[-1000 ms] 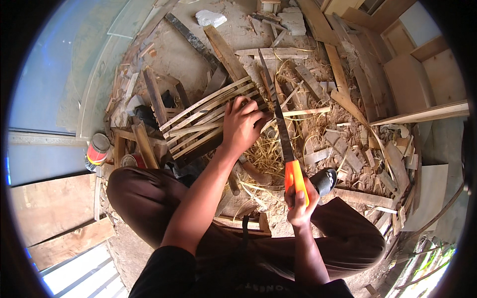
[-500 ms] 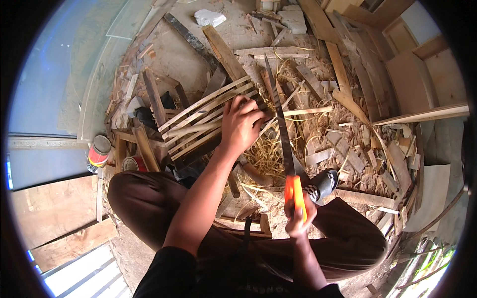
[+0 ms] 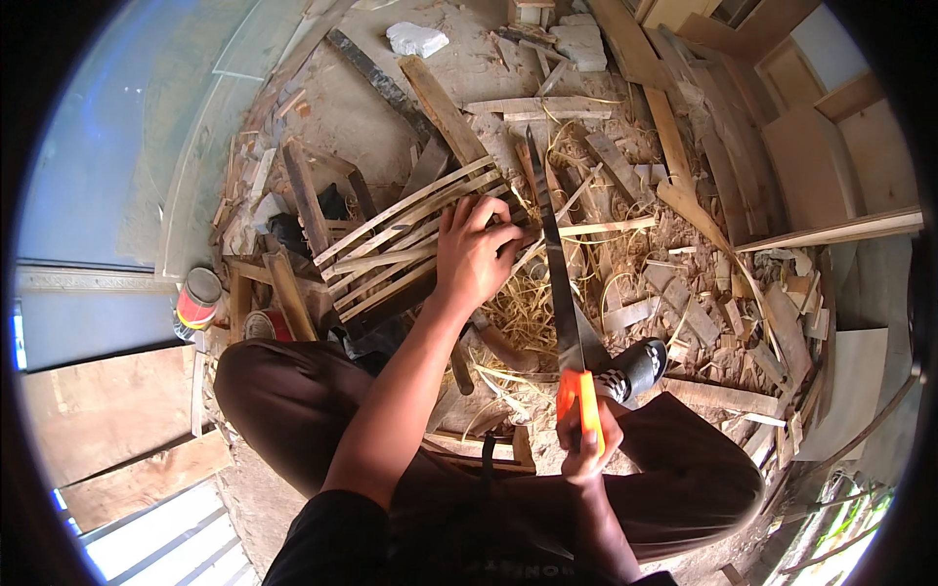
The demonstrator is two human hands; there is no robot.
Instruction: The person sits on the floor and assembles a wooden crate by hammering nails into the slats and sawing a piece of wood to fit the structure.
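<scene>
My right hand point(image 3: 589, 444) is closed round the orange handle of a handsaw point(image 3: 558, 264). The long dark blade points away from me, its edge beside the right ends of several thin wooden strips point(image 3: 391, 256). These strips lie side by side, slanting up to the right, across a rough wood support. My left hand point(image 3: 476, 249) bears down on them near their right ends, its fingers curled round a strip just left of the blade. The fingertips are partly hidden, as is the exact contact between blade and wood.
Curly shavings point(image 3: 523, 308) and offcuts point(image 3: 684, 303) cover the ground right of the strips. Two timber lengths point(image 3: 440, 107) lie beyond. A paint can point(image 3: 199, 293) stands left of my knee. My sandalled foot point(image 3: 640, 366) is close to the saw handle. Wooden frames point(image 3: 811, 156) stand far right.
The handsaw has moved back toward me, its handle and my right hand lower in view. My left hand stays on the strips with its fingers slightly shifted.
</scene>
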